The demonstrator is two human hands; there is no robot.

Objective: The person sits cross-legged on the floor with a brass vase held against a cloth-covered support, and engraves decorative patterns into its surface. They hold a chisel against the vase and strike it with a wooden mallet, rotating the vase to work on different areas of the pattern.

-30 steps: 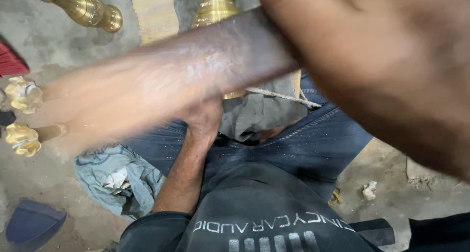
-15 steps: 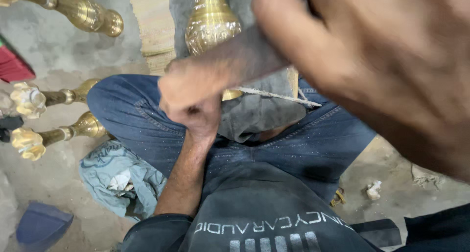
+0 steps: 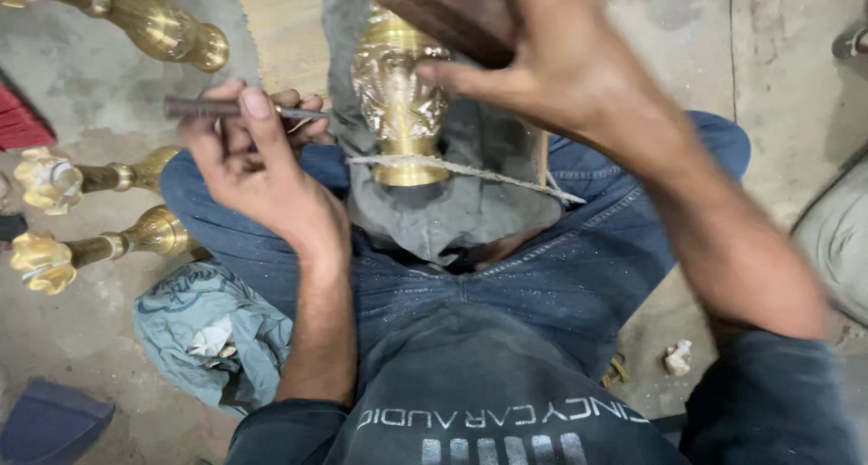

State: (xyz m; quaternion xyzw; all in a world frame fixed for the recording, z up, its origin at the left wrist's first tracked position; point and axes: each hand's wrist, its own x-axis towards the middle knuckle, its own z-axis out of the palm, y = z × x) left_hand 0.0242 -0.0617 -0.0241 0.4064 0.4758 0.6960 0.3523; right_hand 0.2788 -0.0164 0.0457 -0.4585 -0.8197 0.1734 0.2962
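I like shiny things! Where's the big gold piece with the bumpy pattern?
The embossed brass piece sits top centre on grey cloth over the lap, tied with a string, between both hands.

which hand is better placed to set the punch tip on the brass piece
Left. The left hand already holds the punch, its tip just beside the brass piece. The right hand grips a dark wooden block above it.

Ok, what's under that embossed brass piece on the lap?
The brass piece lies on a grey cloth across the jeans; a cord crosses its base. Whatever is beneath the cloth is covered.
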